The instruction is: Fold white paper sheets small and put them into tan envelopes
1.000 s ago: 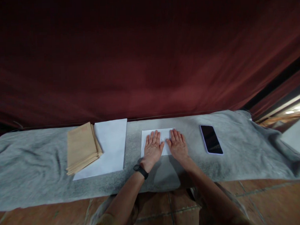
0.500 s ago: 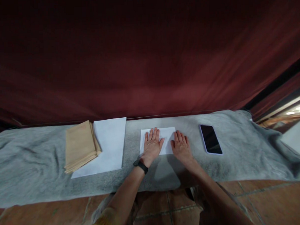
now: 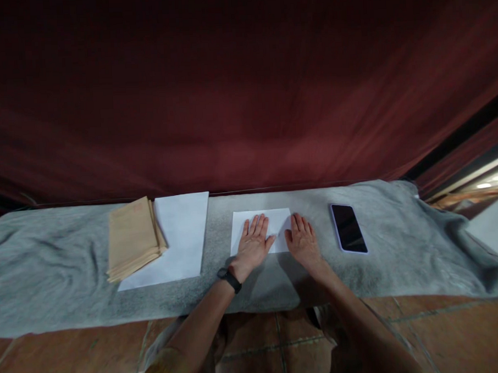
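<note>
Here's my left hand point(image 3: 254, 247) flat on the paper point(image 3: 281, 222), fingers spread, cloth point(image 3: 391, 241) beneath; my right hand point(image 3: 304, 247), fingers extended, rests at the paper's right edge. Neither grips anything; I'd press evenly.

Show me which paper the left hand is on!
The small middle sheet: the left hand lies on it. The brown stack overlaps the big one.

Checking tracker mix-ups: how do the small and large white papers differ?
The small paper covers less of the cloth than the large paper. The left hand rests on the small paper, while a brown stack partly covers the large paper. Both are white and lie on the cloth.
</note>
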The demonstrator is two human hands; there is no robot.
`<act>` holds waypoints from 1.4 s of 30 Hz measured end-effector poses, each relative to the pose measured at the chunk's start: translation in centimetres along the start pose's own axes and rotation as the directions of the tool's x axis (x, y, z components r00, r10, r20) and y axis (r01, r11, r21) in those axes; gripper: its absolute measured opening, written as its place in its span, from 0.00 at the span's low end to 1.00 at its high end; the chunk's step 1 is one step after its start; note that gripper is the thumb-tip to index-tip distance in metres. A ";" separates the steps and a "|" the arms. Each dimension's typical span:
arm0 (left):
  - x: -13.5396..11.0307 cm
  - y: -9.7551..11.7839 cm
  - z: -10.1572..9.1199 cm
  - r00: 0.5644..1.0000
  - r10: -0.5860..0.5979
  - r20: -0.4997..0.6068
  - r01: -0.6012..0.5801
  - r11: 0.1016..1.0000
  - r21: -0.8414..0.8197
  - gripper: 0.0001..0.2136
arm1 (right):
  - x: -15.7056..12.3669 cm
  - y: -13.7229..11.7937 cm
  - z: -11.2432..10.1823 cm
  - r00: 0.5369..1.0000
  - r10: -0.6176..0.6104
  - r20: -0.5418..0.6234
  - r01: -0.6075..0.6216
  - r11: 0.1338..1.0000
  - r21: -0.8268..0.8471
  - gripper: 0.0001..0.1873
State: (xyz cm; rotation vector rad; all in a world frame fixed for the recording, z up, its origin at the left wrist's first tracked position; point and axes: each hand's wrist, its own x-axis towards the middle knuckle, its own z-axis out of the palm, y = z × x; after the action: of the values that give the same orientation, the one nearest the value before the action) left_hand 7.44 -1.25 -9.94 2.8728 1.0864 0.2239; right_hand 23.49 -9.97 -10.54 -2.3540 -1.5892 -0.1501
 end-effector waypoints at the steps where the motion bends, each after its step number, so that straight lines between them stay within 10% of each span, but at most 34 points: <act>1: -0.3 0.2 0.0 1.000 0.019 -0.004 -0.019 1.000 -0.009 0.30 | 0.0 -0.1 0.1 1.000 -0.014 -0.012 0.014 1.000 0.009 0.29; 18: -5.0 0.9 -2.1 0.972 0.234 0.013 -0.223 0.941 -0.254 0.26 | 0.0 -1.8 1.2 0.945 -0.323 0.045 0.321 0.946 0.046 0.28; 23: -3.3 -0.5 -3.5 0.999 0.013 -0.052 -0.034 0.905 -0.424 0.21 | 0.0 -2.2 0.8 0.954 -0.291 0.073 0.289 0.957 0.037 0.27; 31: -1.6 -1.6 -1.1 0.998 -0.060 -0.024 0.059 0.997 -0.056 0.28 | 0.0 -2.8 0.7 0.962 -0.268 0.059 0.266 0.963 0.038 0.27; 42: 0.3 -1.9 -0.2 0.996 -0.091 -0.008 0.091 0.995 -0.040 0.27 | 0.2 -3.0 0.5 0.968 -0.239 0.072 0.234 0.970 0.065 0.27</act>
State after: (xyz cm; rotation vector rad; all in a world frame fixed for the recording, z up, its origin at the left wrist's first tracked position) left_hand 6.35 0.37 -9.94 2.7823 1.1968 0.2520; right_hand 20.75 -8.63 -10.38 -2.1470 -1.8848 -0.0616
